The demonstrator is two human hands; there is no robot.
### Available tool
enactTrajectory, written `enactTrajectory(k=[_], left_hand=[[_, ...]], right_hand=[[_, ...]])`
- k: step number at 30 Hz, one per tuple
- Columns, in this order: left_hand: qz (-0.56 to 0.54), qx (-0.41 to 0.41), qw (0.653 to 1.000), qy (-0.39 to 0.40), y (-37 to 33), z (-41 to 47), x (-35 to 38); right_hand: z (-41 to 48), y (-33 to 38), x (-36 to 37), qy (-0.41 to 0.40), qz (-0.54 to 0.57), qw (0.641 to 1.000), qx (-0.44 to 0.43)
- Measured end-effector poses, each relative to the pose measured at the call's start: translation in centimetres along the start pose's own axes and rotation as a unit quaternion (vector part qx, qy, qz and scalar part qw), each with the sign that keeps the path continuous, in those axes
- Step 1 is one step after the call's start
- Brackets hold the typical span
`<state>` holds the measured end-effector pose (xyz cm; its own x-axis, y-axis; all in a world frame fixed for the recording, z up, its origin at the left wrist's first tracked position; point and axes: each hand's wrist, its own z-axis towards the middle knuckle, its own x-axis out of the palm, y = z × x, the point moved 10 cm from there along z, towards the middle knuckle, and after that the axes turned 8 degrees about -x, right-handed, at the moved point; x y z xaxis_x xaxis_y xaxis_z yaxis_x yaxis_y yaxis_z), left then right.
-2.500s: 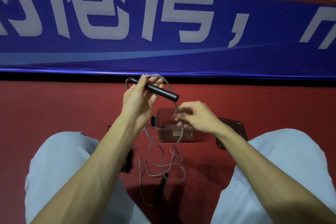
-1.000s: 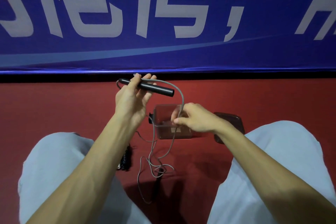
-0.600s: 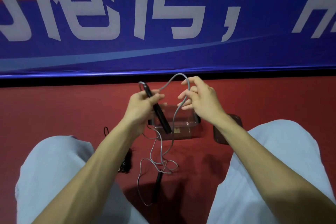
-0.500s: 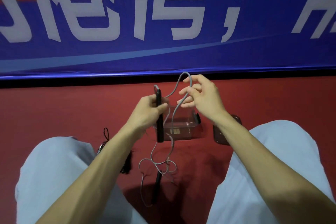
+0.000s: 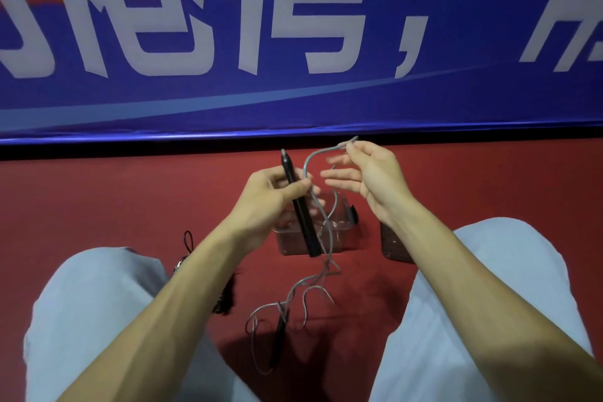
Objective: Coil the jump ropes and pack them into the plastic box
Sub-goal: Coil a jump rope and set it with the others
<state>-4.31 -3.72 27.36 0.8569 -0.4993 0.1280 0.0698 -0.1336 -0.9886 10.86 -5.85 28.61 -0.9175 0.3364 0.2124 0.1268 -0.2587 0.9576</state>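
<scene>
My left hand (image 5: 270,194) grips a black jump rope handle (image 5: 301,215), held nearly upright above the clear plastic box (image 5: 346,235) on the red floor. The grey rope (image 5: 321,215) arcs from the handle's top to my right hand (image 5: 368,173), which pinches a bend of it between thumb and forefinger, the other fingers spread. Below, the rope hangs past the box and lies in loose tangles (image 5: 293,300) between my knees. The second black handle (image 5: 280,328) lies on the floor among those tangles.
The box lid (image 5: 393,246) lies on the floor right of the box, partly behind my right forearm. A dark tasselled object with a cord loop (image 5: 225,297) lies by my left knee. A blue banner (image 5: 293,42) stands along the floor's far edge.
My left hand turned the handle from lying crosswise to nearly upright. My right hand rose from the box to handle height, drawing a bend of rope up and to the right.
</scene>
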Motion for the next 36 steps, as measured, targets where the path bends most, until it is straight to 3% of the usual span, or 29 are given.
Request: enactTrajectory(k=[5, 11, 14, 19, 24, 28, 32, 36], left_hand=[[-0.172, 0.020, 0.983, -0.052, -1.2, 0.2, -2.2], [-0.339, 0.031, 0.933, -0.114, -1.2, -0.1, -4.8], [-0.391, 0.043, 0.911, -0.125, -1.2, -0.1, -5.7], [-0.351, 0.060, 0.923, -0.144, -1.1, 0.1, -6.5], [-0.187, 0.040, 0.968, -0.160, -0.8, 0.5, -5.8], [0.003, 0.009, 0.988, -0.152, -0.3, 0.9, -4.8], [0.165, -0.008, 0.985, -0.041, 0.7, 1.0, -1.8], [0.170, -0.048, 0.981, 0.084, 2.1, 0.1, 1.1]], right_hand=[[-0.9, -2.2, 2.3, 0.130, -0.144, 0.980, 0.053], [-3.9, -4.6, 5.5, 0.347, -0.280, 0.891, 0.082], [-4.8, -5.5, 6.2, 0.393, -0.283, 0.870, 0.089], [-2.9, -4.7, 5.1, 0.287, -0.232, 0.926, 0.073], [-1.0, -2.3, 3.0, 0.149, -0.181, 0.972, 0.014], [-0.4, 0.3, 1.7, 0.089, -0.104, 0.990, -0.035], [0.1, 0.8, 0.6, 0.045, 0.023, 0.998, -0.024], [0.2, 0.6, -0.1, 0.011, 0.128, 0.992, -0.002]])
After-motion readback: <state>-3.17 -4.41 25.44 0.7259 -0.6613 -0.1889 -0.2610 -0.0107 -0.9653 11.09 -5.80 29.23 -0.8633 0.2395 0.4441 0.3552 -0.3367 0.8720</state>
